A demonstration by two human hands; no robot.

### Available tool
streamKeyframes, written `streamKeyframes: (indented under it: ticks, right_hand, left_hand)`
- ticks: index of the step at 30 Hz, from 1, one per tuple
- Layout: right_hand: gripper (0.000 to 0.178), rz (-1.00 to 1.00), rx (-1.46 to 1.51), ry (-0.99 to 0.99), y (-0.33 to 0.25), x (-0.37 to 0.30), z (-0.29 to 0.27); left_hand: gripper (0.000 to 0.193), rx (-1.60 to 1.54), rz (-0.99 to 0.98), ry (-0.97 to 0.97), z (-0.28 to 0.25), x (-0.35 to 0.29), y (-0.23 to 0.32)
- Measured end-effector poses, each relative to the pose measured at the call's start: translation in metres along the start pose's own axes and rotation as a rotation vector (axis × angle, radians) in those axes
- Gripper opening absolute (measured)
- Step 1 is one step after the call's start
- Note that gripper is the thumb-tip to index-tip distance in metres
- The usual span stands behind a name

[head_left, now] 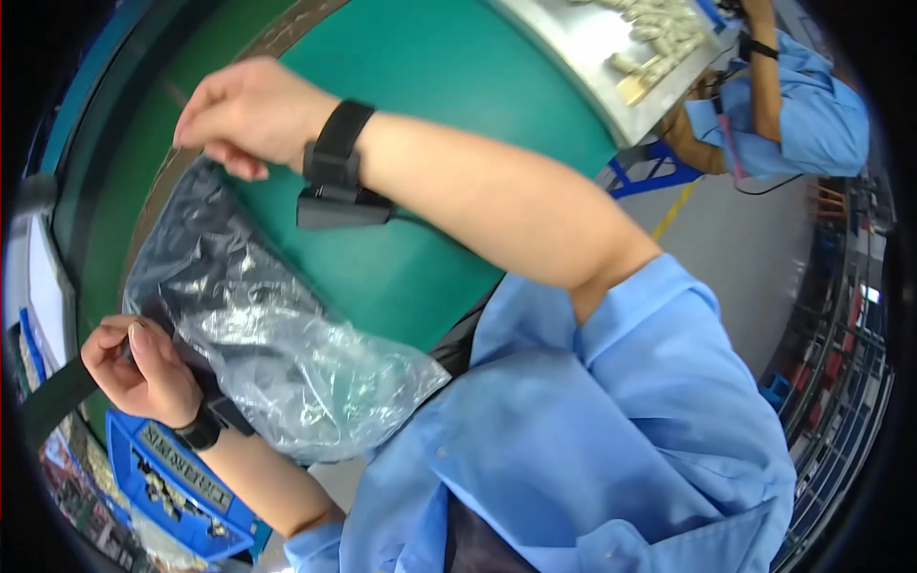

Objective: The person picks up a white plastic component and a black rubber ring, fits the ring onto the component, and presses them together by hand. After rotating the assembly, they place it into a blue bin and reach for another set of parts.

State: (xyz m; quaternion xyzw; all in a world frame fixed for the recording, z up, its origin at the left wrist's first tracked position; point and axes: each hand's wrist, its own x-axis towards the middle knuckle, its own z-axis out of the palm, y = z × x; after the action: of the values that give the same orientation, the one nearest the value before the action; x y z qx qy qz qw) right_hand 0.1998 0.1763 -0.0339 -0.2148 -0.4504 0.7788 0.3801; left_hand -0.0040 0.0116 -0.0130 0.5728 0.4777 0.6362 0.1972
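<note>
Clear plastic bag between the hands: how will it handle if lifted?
Likely floppy: the clear plastic bag is wrinkled and creased all over, holding no firm shape. Probably light for its size, since the see-through film looks thin. Possibly slippery, given its glossy, glinting surface.

Right hand [250, 113] at 10 o'clock: can't tell if its fingertips touch the clear bag [315, 377]; left hand [143, 374], between 8 and 9, curled fingers partly hidden. Tray [568, 43] at 1 and co-worker's forearm [762, 91] at 2 cut by top edge. Pieces in blue bin [205, 542], 8 o'clock, too small to identify; shelving [850, 372], 3 to 4, blurred.
</note>
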Motion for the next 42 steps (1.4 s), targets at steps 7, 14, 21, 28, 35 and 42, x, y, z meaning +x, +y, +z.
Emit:
streamKeyframes:
  ticks: [7,14,21,28,35,42]
  right_hand:
    - [0.009,0.016,0.054,0.038,-0.012,-0.006,-0.009]
    - [0.011,-0.373,-0.270,0.012,-0.069,-0.041,0.017]
    - [0.016,-0.302,-1.234,0.310,-0.139,-0.121,-0.069]
    - [0.022,-0.006,-2.097,0.474,-0.170,-0.201,-0.187]
    - [0.014,0.325,-2.173,0.576,-0.165,-0.188,-0.203]
    - [0.020,-0.266,-1.792,0.419,-0.154,-0.138,-0.112]
  left_hand:
    - [0.021,0.102,-0.032,0.079,0.021,0.003,-0.001]
    - [0.024,0.137,0.005,-0.098,0.007,0.004,-0.005]
    - [0.012,0.215,0.189,-0.237,0.003,0.006,-0.009]
    - [0.028,0.085,-0.151,-0.130,0.015,0.004,0.003]
    - [0.024,0.200,-0.063,-0.189,0.012,0.008,0.003]
    - [0.017,0.027,-0.151,-0.124,0.010,0.004,0.003]
